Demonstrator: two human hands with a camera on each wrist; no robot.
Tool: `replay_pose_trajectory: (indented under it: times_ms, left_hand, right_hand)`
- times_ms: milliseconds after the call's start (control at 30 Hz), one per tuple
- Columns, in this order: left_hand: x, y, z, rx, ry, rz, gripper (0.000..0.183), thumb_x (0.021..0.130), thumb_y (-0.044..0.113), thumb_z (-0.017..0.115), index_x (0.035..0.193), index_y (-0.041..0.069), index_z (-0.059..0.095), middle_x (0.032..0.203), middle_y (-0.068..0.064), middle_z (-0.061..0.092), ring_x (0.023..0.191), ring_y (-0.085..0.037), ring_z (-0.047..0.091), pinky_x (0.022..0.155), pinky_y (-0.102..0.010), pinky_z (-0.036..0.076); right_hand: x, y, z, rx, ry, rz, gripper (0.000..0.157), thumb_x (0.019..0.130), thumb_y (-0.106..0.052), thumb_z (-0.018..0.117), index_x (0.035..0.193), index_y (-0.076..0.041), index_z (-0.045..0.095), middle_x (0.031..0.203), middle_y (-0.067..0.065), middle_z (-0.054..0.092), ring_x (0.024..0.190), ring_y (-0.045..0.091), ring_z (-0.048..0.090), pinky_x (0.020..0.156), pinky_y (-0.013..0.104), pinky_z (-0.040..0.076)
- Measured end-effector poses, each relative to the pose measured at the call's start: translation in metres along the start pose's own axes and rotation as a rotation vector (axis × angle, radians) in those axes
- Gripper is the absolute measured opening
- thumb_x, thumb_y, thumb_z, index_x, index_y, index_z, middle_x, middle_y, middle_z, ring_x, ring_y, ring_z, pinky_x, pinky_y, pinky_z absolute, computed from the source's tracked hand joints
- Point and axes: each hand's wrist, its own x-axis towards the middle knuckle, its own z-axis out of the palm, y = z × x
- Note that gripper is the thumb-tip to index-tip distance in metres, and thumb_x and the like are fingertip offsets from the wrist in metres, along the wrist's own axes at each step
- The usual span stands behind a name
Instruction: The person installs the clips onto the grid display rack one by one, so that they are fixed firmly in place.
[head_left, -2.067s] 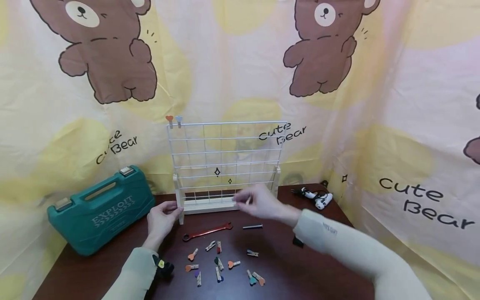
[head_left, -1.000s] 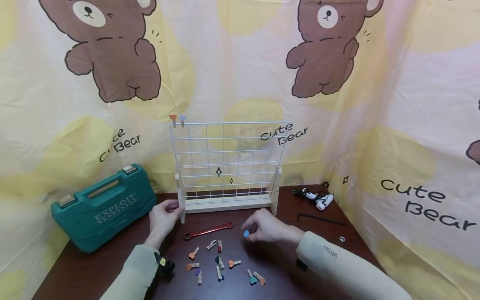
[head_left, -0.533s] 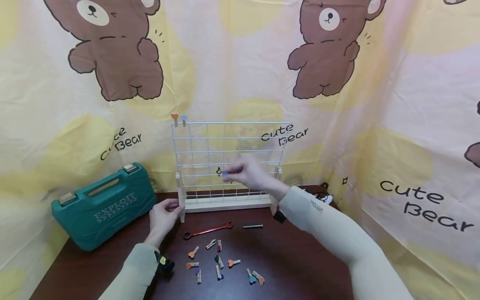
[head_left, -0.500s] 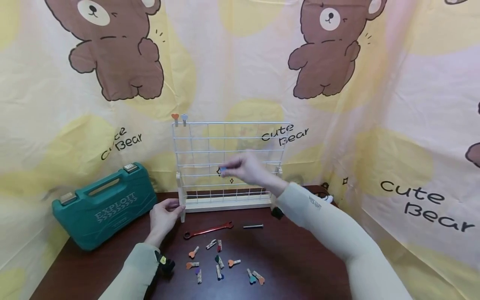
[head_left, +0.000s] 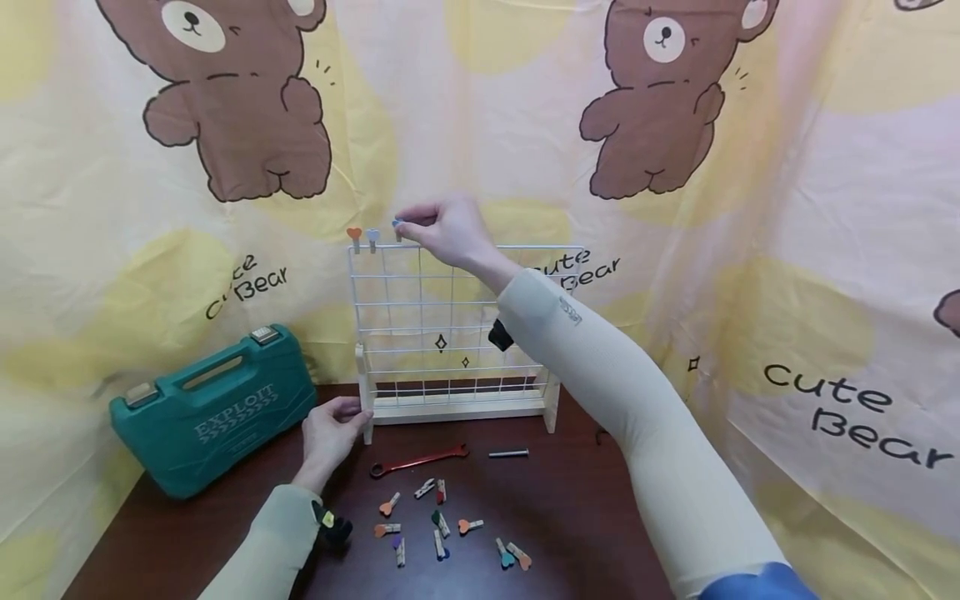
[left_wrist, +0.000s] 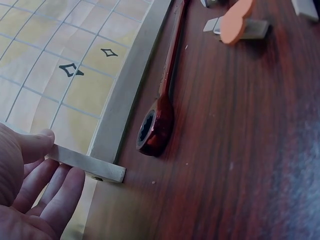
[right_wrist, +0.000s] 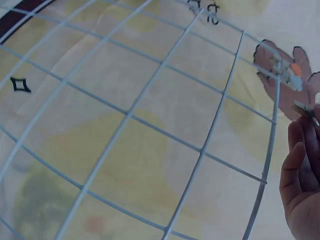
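A white wire grid rack (head_left: 452,302) stands upright in a wooden base. An orange heart clothespin (head_left: 355,237) and a pale blue heart clothespin (head_left: 372,238) are clipped to its top left edge. My right hand (head_left: 450,231) pinches another blue heart clothespin (head_left: 398,225) just above the top wire, right of those two. In the right wrist view that clothespin (right_wrist: 304,109) looks apart from the wire. My left hand (head_left: 330,433) holds the wooden left post (head_left: 365,400) low down; the left wrist view shows thumb and fingers on either side of the wood (left_wrist: 82,161).
Several heart clothespins (head_left: 470,526) lie scattered on the dark table (head_left: 585,533). Behind them are a red wrench (head_left: 420,460) and a bolt (head_left: 508,454). A green tool case (head_left: 217,417) stands at left. A patterned curtain (head_left: 465,125) hangs behind.
My right hand picked up the blue clothespin from beside the bolt and carried it up and left to the grid's top wire. My left hand stayed on the post.
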Motion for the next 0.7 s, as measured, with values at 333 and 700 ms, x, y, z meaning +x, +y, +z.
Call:
replay_pose_trajectory:
  times_ms: [333,700]
  left_hand:
    - [0.002,-0.001,0.000,0.006,-0.015,-0.007,0.034,0.094,0.033,0.083,0.121,0.011,0.077,0.113,-0.012,0.079,0.091,-0.022,0.075,0.073,-0.030,0.057]
    - [0.002,-0.001,0.002,0.007,0.005,0.009,0.031,0.094,0.029,0.084,0.118,0.011,0.078,0.109,-0.011,0.080,0.090,-0.022,0.075,0.072,-0.030,0.056]
  right_hand:
    - [0.018,0.004,0.010,-0.106,-0.081,0.075,0.008,0.095,-0.011,0.081,0.100,-0.008,0.086,0.092,0.002,0.082,0.085,0.011,0.077,0.078,0.024,0.057]
    - [-0.029,0.015,-0.004,-0.255,0.060,-0.152,0.033,0.097,-0.023,0.080,0.125,-0.007,0.077,0.112,0.007,0.080,0.100,0.016,0.073,0.089,0.029,0.056]
